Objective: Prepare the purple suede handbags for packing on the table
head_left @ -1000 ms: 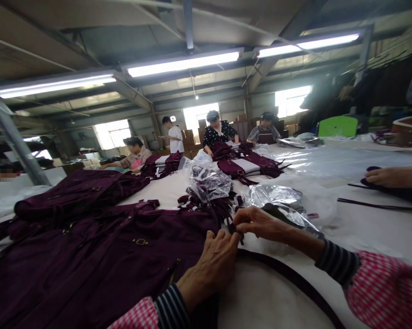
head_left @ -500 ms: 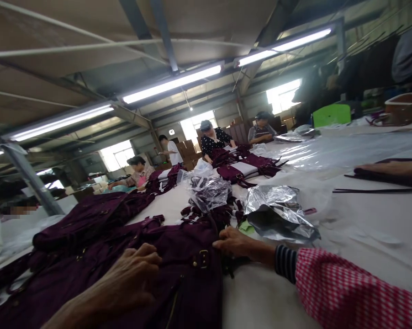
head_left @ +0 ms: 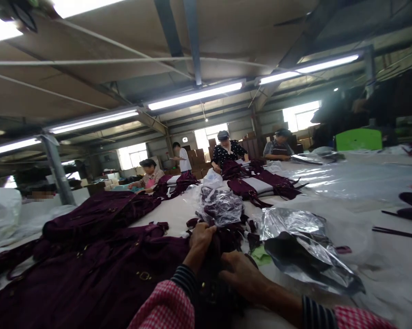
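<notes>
Several dark purple bags with brass-coloured buckles lie flat in front of me; the nearest one is a purple bag. My left hand is at that bag's upper right end, its fingers closed on the dark fabric. Beside it, my right hand curls around the dark right edge of the bag, with its fingertips partly hidden. A clear plastic bag with purple pieces in it sits just beyond my hands. Purple straps are bunched underneath it.
Silver plastic packaging and a green scrap lie to the right on the white table. More purple bags are farther back, where co-workers stand. A green panel rises at the back right.
My left hand has moved from the middle of the bag to its upper right end and closed on it. My right hand has shifted down along the edge. The view has tilted.
</notes>
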`<action>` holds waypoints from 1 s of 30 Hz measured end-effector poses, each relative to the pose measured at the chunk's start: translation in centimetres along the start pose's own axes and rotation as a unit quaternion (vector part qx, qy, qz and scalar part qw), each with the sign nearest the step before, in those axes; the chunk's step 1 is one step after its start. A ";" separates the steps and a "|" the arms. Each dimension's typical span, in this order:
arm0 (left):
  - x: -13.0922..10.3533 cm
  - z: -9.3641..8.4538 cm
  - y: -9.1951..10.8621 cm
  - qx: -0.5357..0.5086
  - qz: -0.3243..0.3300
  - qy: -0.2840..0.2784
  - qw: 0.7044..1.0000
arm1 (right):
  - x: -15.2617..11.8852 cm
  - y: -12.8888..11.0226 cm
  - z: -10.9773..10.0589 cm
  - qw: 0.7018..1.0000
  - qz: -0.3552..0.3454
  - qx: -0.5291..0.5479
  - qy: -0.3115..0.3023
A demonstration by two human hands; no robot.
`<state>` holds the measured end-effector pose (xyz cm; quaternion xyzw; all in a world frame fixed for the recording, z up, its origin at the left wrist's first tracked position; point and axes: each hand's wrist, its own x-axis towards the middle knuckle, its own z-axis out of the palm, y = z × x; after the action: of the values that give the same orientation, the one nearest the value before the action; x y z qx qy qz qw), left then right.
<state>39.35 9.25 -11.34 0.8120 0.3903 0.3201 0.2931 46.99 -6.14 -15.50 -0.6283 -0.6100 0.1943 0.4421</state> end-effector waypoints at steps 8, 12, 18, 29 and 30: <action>0.6 2.4 -3.8 -0.188 0.011 0.007 0.982 | 4.4 1.1 -2.7 0.988 0.029 -0.037 0.150; 0.9 2.2 -4.0 -0.227 0.005 0.000 0.974 | 8.4 1.2 -2.4 0.990 0.058 -0.084 0.100; 1.9 2.2 -4.1 -0.205 -0.017 0.001 0.979 | 9.2 -0.2 -3.6 0.983 0.010 -0.184 0.027; 2.7 2.7 -5.9 -0.156 -0.085 0.069 0.982 | -3.5 -4.8 -4.2 0.949 -0.037 -0.251 -0.188; 2.8 2.7 -6.1 -0.159 -0.088 0.074 0.981 | -5.7 -5.3 -3.9 0.952 -0.040 -0.218 -0.211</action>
<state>39.99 14.10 -16.65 0.6918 0.4248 0.4100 0.4157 45.85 -13.47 -10.87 -0.6294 -0.7411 0.1669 0.1634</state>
